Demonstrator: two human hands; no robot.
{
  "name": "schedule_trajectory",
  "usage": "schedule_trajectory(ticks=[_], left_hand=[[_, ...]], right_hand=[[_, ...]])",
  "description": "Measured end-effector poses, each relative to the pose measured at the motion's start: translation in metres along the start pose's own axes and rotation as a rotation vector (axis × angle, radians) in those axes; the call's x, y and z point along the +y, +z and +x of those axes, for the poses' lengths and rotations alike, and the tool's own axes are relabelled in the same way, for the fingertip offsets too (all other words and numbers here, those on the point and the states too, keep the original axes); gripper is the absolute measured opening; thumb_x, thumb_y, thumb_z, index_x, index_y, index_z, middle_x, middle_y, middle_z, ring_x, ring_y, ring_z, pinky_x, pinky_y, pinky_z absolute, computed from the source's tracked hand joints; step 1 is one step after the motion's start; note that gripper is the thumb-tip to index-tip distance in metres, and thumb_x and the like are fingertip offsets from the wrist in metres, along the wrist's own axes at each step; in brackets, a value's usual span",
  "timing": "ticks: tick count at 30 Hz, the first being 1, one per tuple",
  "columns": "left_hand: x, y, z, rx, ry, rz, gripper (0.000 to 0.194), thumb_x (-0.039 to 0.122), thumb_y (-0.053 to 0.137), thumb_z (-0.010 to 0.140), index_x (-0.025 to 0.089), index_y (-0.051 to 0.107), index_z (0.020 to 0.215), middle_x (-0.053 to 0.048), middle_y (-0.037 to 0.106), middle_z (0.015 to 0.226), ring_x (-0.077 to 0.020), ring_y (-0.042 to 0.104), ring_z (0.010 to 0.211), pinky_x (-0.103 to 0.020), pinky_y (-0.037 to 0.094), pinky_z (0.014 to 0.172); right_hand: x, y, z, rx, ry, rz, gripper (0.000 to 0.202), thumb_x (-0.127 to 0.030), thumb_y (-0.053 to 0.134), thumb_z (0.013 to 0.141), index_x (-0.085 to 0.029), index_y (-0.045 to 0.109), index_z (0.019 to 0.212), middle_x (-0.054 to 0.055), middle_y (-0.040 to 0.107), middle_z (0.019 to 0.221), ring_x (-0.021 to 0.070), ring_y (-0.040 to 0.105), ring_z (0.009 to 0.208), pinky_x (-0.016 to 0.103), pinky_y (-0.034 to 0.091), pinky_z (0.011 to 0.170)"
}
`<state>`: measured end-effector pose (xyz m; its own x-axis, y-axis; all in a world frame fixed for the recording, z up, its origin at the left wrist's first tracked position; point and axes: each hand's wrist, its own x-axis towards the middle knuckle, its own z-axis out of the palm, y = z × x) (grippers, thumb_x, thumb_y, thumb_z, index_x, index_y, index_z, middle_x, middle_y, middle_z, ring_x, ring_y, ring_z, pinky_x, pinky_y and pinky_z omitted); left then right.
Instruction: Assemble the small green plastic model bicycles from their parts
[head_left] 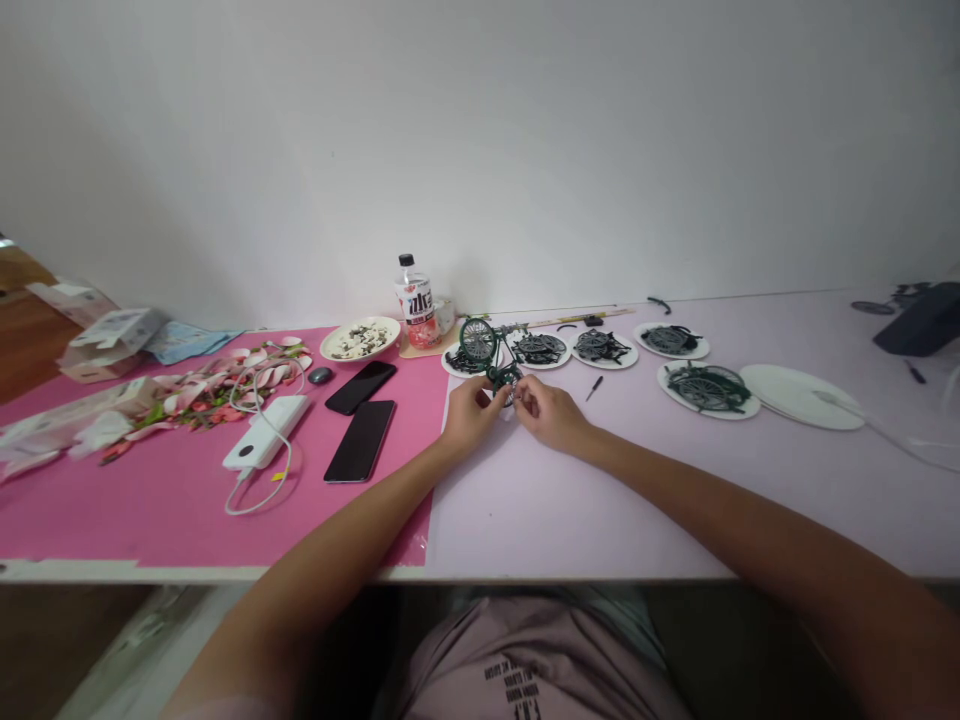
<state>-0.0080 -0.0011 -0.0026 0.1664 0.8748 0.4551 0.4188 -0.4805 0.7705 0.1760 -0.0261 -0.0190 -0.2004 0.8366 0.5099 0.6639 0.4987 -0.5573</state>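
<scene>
A small dark green model bicycle (478, 342) is between my hands, tilted, with one spoked wheel up at the far end and the other near my fingers. My left hand (474, 414) is closed on its near end, thumb and fingers around the lower wheel. My right hand (553, 412) is closed in a pinch right beside that wheel; whatever lies between its fingertips is too small to make out. A short black screwdriver (595, 388) lies on the table to the right. Behind the bicycle, a white plate (452, 369) holds dark parts.
More plates of dark bicycle parts (604, 348) line the back, with green wheels (706, 388) and stacked white plates (802, 398) at right. On the pink mat (187, 520) lie two phones (360, 441), a white power bank (266, 432) and artificial petals. A drink bottle (418, 305) stands behind.
</scene>
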Motion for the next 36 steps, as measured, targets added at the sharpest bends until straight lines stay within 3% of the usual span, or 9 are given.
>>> schedule_trajectory(ticks=[4, 11, 17, 28, 36], left_hand=[[0.0004, 0.0003, 0.0004, 0.024, -0.012, 0.008, 0.035, 0.047, 0.070, 0.089, 0.019, 0.060, 0.071, 0.003, 0.055, 0.057, -0.0116, 0.049, 0.054, -0.026, 0.036, 0.056], [0.0030, -0.0012, -0.0006, 0.002, -0.004, 0.016, 0.031, 0.046, 0.072, 0.088, 0.018, 0.065, 0.075, 0.002, 0.059, 0.059, -0.0124, 0.051, 0.056, -0.025, 0.038, 0.056], [0.0030, -0.0011, -0.0004, 0.002, 0.003, 0.012, 0.033, 0.045, 0.070, 0.090, 0.018, 0.065, 0.072, 0.002, 0.061, 0.062, -0.0114, 0.050, 0.056, -0.025, 0.037, 0.056], [0.0049, -0.0017, -0.0002, -0.032, 0.051, 0.029, 0.038, 0.044, 0.064, 0.093, 0.018, 0.059, 0.066, 0.002, 0.056, 0.059, -0.0120, 0.048, 0.056, -0.026, 0.035, 0.055], [0.0038, -0.0014, -0.0011, -0.043, 0.072, 0.063, 0.037, 0.041, 0.063, 0.093, 0.018, 0.055, 0.065, 0.002, 0.054, 0.061, -0.0120, 0.049, 0.059, -0.025, 0.035, 0.058]], right_hand=[[-0.0025, -0.0016, -0.0013, -0.036, -0.031, 0.011, 0.004, -0.027, 0.059, 0.091, -0.023, 0.056, 0.092, -0.001, 0.064, 0.072, 0.0159, 0.059, 0.062, 0.026, 0.041, 0.063], [-0.0054, -0.0027, 0.0004, 0.058, 0.031, -0.022, 0.010, -0.026, 0.059, 0.091, -0.023, 0.057, 0.100, -0.001, 0.066, 0.075, 0.0167, 0.059, 0.063, 0.027, 0.041, 0.063], [-0.0050, -0.0025, 0.0002, 0.018, -0.031, 0.005, 0.004, -0.023, 0.057, 0.091, -0.023, 0.057, 0.095, 0.002, 0.068, 0.084, 0.0172, 0.061, 0.072, 0.027, 0.044, 0.069], [-0.0047, -0.0028, 0.0001, 0.019, -0.025, 0.001, 0.004, -0.026, 0.059, 0.090, -0.023, 0.057, 0.088, 0.000, 0.066, 0.077, 0.0160, 0.058, 0.066, 0.027, 0.043, 0.066], [-0.0067, -0.0030, 0.0008, 0.056, 0.025, -0.030, 0.008, -0.030, 0.058, 0.093, -0.023, 0.059, 0.097, 0.001, 0.068, 0.077, 0.0173, 0.061, 0.066, 0.027, 0.042, 0.065]])
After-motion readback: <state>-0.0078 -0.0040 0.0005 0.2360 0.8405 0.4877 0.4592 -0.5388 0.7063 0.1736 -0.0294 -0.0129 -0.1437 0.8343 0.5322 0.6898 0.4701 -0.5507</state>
